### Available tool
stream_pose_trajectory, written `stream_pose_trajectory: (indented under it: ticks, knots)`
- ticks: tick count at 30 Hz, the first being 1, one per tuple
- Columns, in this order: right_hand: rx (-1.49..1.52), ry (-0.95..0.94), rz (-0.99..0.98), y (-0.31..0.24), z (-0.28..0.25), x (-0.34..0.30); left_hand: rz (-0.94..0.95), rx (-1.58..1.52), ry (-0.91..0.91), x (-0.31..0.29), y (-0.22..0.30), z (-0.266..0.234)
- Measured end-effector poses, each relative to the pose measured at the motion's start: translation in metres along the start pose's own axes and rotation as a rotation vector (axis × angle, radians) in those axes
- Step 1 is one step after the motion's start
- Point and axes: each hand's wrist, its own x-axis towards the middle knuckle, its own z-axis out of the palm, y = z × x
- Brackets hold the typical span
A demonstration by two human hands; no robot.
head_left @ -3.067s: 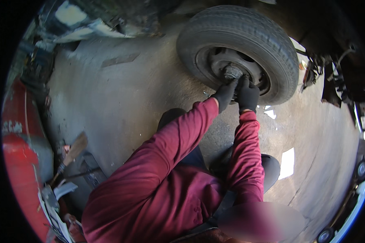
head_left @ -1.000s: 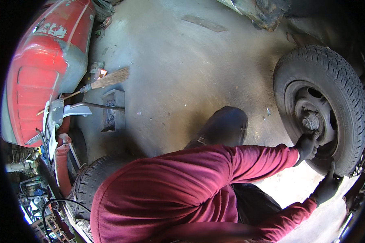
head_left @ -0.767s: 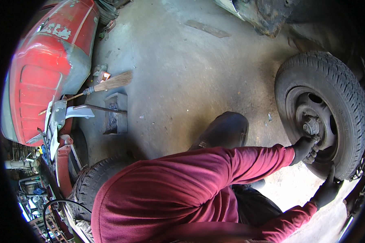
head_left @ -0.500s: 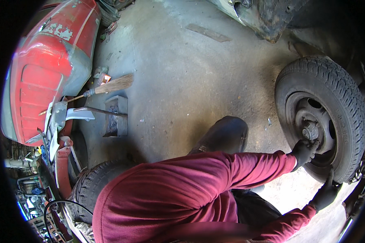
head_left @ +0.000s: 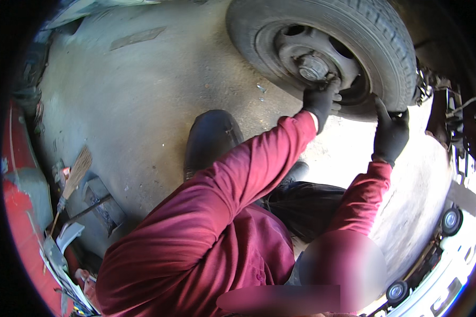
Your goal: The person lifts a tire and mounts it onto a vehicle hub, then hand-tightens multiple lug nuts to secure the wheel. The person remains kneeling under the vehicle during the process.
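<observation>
A wheel with a dark tyre [head_left: 394, 58] and a grey steel rim [head_left: 349, 71] stands upright at the top right, a round hub [head_left: 313, 67] in its middle. My left hand [head_left: 321, 104], in a dark glove, is at the rim just below the hub. Its fingers are curled together by the wheel nuts, and whatever they pinch is too small to make out. Lower right, my gloved right hand [head_left: 391, 134] grips the tyre's near edge. One digit lies up along the sidewall, while the other fingers are partly hidden beneath the tread.
At the left are a red car body part [head_left: 24, 232], a straw broom [head_left: 78, 171] and a dustpan [head_left: 98, 203]. A flat strip [head_left: 137, 38] lies on the concrete floor. Vehicle parts [head_left: 460, 127] stand right of the wheel; a white vehicle [head_left: 455, 282] shows at the lower right.
My view has swung to the right, so the wheel and both hands appear farther left and higher. Both hands stay at about the same places on the wheel.
</observation>
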Motion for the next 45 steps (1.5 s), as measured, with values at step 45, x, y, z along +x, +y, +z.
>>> stream_pose_trajectory:
  ticks: [45]
  knots:
    - [0.12,0.036,0.134,-0.014,-0.001,-0.004,-0.104,-0.205,-0.26,0.0,0.013,-0.012]
